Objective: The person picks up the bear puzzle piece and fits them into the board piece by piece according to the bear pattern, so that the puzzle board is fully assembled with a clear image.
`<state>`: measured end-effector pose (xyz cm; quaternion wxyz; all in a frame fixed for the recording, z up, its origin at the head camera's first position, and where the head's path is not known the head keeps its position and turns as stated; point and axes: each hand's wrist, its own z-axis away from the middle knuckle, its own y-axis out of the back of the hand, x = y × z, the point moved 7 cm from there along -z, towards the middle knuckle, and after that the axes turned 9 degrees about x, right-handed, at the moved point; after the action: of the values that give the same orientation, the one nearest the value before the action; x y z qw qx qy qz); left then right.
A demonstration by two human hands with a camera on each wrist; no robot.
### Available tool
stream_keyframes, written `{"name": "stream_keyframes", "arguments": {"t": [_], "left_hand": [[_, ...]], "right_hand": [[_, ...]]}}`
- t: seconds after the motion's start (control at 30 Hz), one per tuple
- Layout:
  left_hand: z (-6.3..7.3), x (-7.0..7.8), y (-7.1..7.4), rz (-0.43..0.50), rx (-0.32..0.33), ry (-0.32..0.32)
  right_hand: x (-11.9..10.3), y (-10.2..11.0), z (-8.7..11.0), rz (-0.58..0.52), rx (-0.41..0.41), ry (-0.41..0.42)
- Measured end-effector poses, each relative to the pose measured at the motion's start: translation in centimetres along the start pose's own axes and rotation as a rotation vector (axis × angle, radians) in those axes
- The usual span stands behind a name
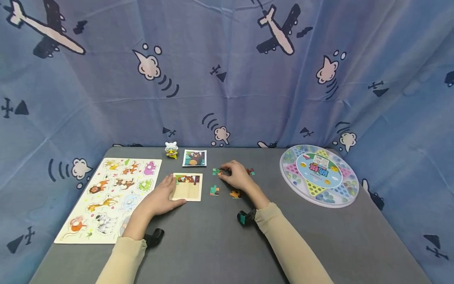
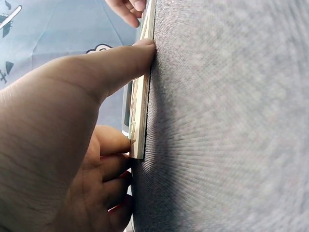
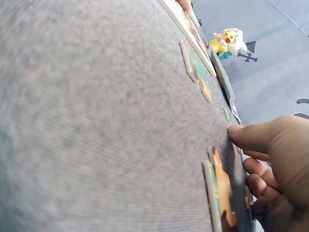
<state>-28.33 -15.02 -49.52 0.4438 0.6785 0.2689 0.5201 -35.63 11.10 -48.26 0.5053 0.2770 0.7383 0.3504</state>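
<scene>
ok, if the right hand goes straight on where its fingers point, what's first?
Likely the small, flat, green wood-like jigsaw piece just ahead of the right hand; whether they touch is hard to tell.

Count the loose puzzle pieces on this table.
4: green piece at the right hand, orange piece in front, red piece behind, teal piece beside the tray. The hand may hide more.

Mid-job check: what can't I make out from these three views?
Head view: right end of the far green puzzle piece, covered by the right hand.
Head view: part of the red puzzle piece, behind that hand.
Head view: lower right of the animal board, behind the left arm.
Left wrist view: face of the wooden tray, seen nearly edge-on.
</scene>
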Motion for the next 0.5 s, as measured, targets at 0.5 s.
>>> {"name": "stream_keyframes", "arguments": {"t": [0.5], "left_hand": [[0.10, 0.17, 0.32, 0.004, 0.003, -0.004]], "right_hand": [[-0.32, -0.39, -0.84, 0.057, -0.069, 0.035]]}}
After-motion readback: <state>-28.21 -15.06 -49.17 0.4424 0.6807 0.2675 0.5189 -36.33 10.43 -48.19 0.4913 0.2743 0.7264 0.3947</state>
